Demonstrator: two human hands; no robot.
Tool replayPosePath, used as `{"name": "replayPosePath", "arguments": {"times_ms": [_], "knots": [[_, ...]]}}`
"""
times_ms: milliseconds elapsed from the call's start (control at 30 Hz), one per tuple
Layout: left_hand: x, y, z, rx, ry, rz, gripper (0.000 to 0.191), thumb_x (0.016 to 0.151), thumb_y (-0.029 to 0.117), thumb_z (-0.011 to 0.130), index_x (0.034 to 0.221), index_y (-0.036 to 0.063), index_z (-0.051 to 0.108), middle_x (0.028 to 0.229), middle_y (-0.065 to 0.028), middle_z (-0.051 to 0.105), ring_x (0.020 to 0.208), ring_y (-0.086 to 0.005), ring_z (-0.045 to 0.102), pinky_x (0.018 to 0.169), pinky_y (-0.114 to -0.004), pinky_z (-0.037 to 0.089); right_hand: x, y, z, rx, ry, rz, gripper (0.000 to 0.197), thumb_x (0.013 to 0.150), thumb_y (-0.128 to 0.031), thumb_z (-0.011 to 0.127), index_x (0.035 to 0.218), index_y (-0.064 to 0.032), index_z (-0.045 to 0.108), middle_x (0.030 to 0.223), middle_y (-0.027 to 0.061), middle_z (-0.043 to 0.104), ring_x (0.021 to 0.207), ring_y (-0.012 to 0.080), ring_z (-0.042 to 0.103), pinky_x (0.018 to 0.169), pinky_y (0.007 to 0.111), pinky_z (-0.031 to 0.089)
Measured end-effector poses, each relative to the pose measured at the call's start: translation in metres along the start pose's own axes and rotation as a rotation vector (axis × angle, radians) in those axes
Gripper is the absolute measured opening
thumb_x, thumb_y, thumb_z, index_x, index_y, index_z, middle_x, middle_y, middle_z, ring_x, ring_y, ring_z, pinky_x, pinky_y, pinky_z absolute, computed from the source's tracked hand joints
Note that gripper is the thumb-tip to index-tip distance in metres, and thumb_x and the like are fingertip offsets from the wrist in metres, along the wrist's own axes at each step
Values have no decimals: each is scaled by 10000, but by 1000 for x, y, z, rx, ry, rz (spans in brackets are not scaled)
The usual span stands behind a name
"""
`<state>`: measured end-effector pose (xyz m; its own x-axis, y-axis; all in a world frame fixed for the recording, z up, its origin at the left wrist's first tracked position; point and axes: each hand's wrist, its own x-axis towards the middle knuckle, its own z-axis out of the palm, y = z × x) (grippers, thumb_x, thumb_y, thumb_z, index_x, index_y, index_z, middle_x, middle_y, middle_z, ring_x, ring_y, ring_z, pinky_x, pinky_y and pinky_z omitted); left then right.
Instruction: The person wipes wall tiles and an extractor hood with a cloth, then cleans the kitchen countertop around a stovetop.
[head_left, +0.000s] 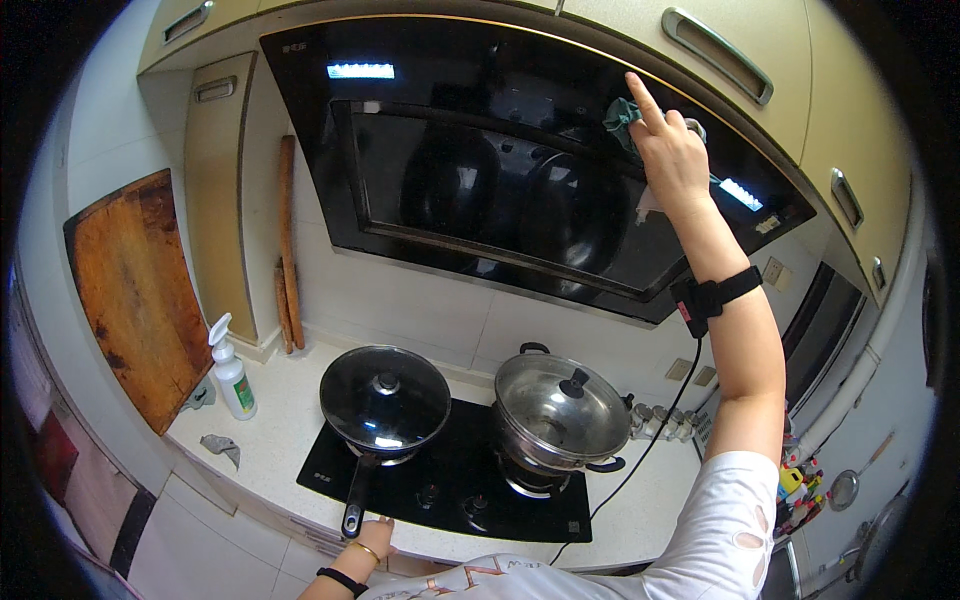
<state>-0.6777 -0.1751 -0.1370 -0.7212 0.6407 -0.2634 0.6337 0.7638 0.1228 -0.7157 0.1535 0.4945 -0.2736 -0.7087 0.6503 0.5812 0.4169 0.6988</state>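
My right hand is raised to the black glass range hood, gripping a green cloth against its upper right face. The index finger points up toward the hood's top edge. A black strap with a small device and cable circles my right forearm. Down at the counter's front edge rests my left hand, just right of the handle of a lidded frying pan. Its fingers are partly hidden, and I see nothing held in it. The pan stands on the left burner of a black gas cooktop.
A steel pot with a glass lid sits on the right burner. Left on the counter stand a white spray bottle and a grey rag. A wooden cutting board leans nearby. Cabinets with metal handles adjoin the hood.
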Motion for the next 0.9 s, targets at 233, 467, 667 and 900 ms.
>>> {"name": "replayPosePath", "arguments": {"times_ms": [233, 467, 667, 900], "knots": [[-3, 0, 0, -14, -8, 5, 718, 614, 439, 755, 1138, 9, 519, 1072, -183, 586, 854, -294, 626, 725, -379, 503, -6, 0, -2, 21, -63, 22, 36, 712, -108, 624, 681, -98, 609, 1395, -31, 349, 709, 137, 532, 539, 246, 488], [1, -1, -4, -23, -4, 10, 711, 611, 461, 745, 1134, 28, 533, 1086, -167, 586, 863, -288, 629, 729, -391, 500, -2, -8, -13, 196, -38, 12, 62, 694, -77, 600, 746, -99, 624, 1315, -13, 450, 745, 146, 546, 604, 251, 498], [4, -3, 7, -12, 42, -2, 717, 605, 488, 735, 1135, 41, 552, 1083, -142, 595, 854, -282, 633, 728, -401, 496, -5, -23, -10, 246, -94, -8, 43, 673, -54, 580, 709, -77, 575, 1354, -23, 411, 743, 156, 524, 653, 278, 481], [9, -8, 14, -45, 27, -2, 758, 607, 480, 735, 1180, 30, 524, 1100, -133, 586, 860, -282, 628, 738, -386, 491, 5, -31, -10, 133, -99, -7, 77, 693, -87, 593, 762, -82, 627, 1335, -8, 436, 745, 167, 551, 576, 280, 505]]}}
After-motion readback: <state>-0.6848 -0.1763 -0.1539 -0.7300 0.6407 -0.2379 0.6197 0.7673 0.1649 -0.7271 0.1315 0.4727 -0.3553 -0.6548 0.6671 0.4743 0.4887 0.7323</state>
